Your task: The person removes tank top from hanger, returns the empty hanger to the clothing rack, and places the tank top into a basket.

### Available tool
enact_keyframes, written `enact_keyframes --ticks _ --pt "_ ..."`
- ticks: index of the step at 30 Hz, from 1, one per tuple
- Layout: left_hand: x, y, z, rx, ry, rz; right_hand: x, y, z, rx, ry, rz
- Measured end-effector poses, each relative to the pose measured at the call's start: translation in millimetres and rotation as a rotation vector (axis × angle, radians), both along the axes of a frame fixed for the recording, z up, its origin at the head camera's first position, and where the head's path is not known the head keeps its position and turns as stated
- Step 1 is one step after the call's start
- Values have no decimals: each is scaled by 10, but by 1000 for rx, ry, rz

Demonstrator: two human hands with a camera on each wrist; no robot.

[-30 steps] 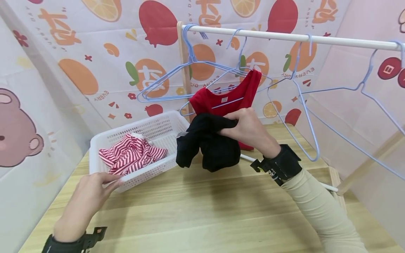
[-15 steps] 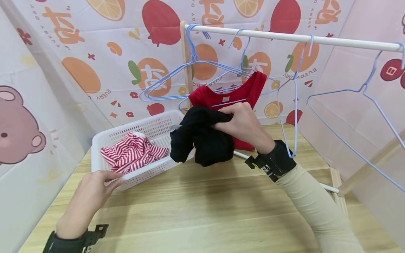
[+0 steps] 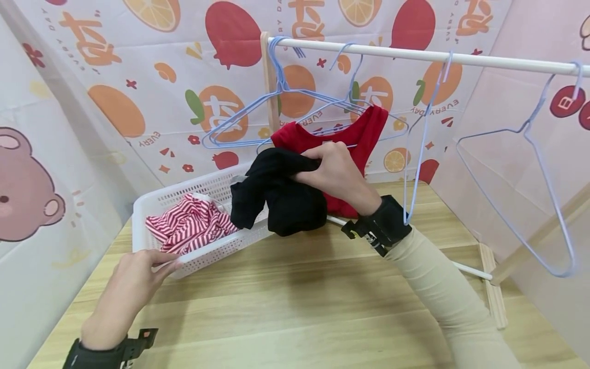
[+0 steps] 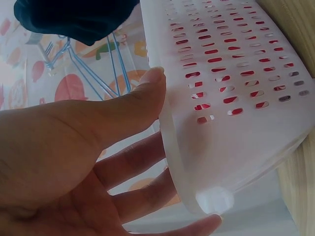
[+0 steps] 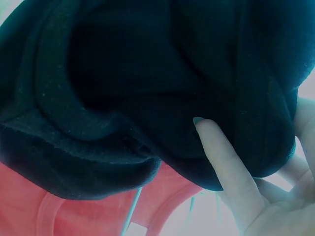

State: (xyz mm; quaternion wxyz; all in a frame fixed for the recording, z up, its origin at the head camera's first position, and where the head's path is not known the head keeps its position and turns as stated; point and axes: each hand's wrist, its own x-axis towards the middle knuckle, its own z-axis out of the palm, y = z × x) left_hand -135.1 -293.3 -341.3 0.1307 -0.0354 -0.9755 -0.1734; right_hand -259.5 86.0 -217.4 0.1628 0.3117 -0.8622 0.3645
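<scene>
The black garment (image 3: 297, 210) hangs bunched from the right hand (image 3: 334, 169), above the worktop (image 3: 276, 307), in front of the red garment (image 3: 372, 128) and overlapping the right end of the white basket (image 3: 221, 253) in the head view; whether it touches the rim I cannot tell. The right hand pinches a fold of it between thumb and fingers. The left hand (image 3: 138, 271) grips the basket's near left rim, thumb on one face and fingers on the other.

The cloth looks soft, light and limp – it should sag from any single hold and give no stiffness to push against. It is unlikely to be fragile or very slippery, though the folds may slide over one another. Two holds along a finished edge, well apart, would probably open it better than one pinch in the bunch. The basket looks like thin plastic, light and a little flexible, best taken by its rim. The striped garment (image 3: 193, 225) inside it seems just as soft.

A pale tag (image 3: 238, 179) sticks out of the black garment's left side, too small to read. On the backdrop (image 3: 193, 20), "EVERY" can be read on the left and "EVERYDAY" turned over on the right; a red printed disc (image 3: 566, 102) carries a "B". No brand is legible.
</scene>
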Motion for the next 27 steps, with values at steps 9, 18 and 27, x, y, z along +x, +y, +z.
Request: enact_keyframes --ticks 9,18,27 --pt "6 -8 -14 -1 9 -4 -101 -134 29 -1 -29 18" --pt "-6 -19 -9 -1 20 -9 -148 -326 64 -28 -55 27" --pt "-7 -18 6 -2 9 -10 -203 -491 78 -58 -49 27"
